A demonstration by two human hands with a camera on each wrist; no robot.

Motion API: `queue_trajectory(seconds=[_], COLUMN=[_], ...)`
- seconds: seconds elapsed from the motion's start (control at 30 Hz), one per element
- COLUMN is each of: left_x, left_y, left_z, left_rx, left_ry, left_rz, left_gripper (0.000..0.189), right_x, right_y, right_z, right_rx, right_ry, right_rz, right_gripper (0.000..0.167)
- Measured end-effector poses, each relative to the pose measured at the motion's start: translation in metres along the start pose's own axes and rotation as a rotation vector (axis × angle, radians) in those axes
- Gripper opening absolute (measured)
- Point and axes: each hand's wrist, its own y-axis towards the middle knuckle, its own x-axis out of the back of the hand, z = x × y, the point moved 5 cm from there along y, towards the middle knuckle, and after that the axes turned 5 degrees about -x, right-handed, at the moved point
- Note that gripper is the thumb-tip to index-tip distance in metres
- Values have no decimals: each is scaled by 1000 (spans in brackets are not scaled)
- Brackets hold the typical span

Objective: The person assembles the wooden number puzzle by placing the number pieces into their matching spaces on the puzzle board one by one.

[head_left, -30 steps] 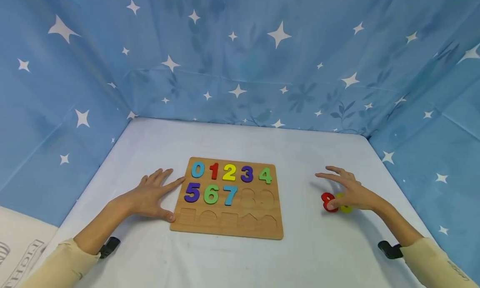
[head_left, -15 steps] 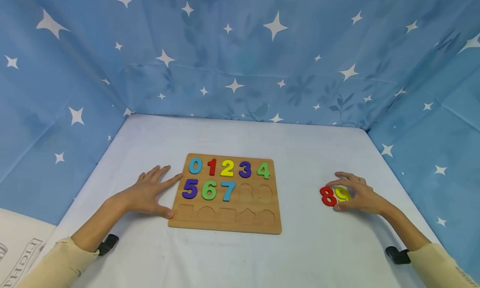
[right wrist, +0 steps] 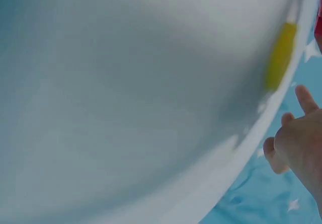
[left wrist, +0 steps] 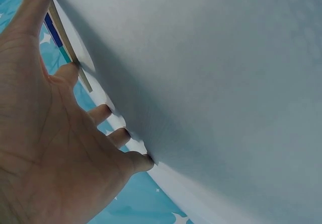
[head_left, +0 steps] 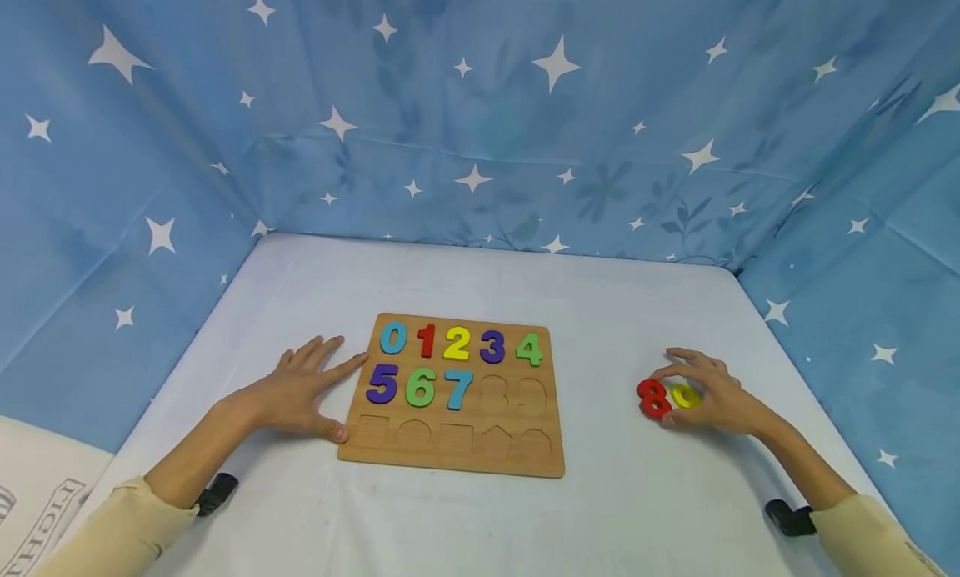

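A wooden number board (head_left: 465,464) lies on the white table, with coloured numbers 0 to 7 seated in its upper two rows. My left hand (head_left: 296,395) rests at its left side, fingers spread, with thumb and index fingertips right at the edge. Off to the right, my right hand (head_left: 716,400) pinches a red number 8 (head_left: 655,398) between thumb and index finger. Just beside it, under the palm side, lies a yellow number 9 (head_left: 695,400), partly covered by the hand. In the right wrist view the red 8 (right wrist: 319,25) is cut off by the frame edge.
Vacant recesses show at the right of the board's second row and along its bottom row. White cloth (head_left: 600,310) covers the table. Blue star-patterned curtains (head_left: 495,143) stand behind and at both sides.
My right hand's spread fingers have come down and drawn together on the red 8, which sits slightly further left. More of the yellow 9 shows than at first. The left hand stays put.
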Motion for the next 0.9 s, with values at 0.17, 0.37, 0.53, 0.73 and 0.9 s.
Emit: queue_trajectory(seconds=[0.17,0.37,0.53,0.73,0.9], left_x=[0,0,0,1,2], left_y=[0,0,-1,-1,-1], left_z=[1,0,0,-2,-3], left_rx=[8,16,12,4,6], left_ry=[1,-3,7,-1,-3], left_rz=[6,7,3,-5,-11], left_gripper=[121,121,121,119,119], right_x=[2,-17,-40,-70,-89], right_y=[16,40,59,76,87], right_z=[29,80,126,164,180], right_rx=[33,52,128,178,190], right_ry=[50,106,116,145,157], right_rz=[-42,-32,-46,-40,-30], right_gripper=[50,52,52,54,53])
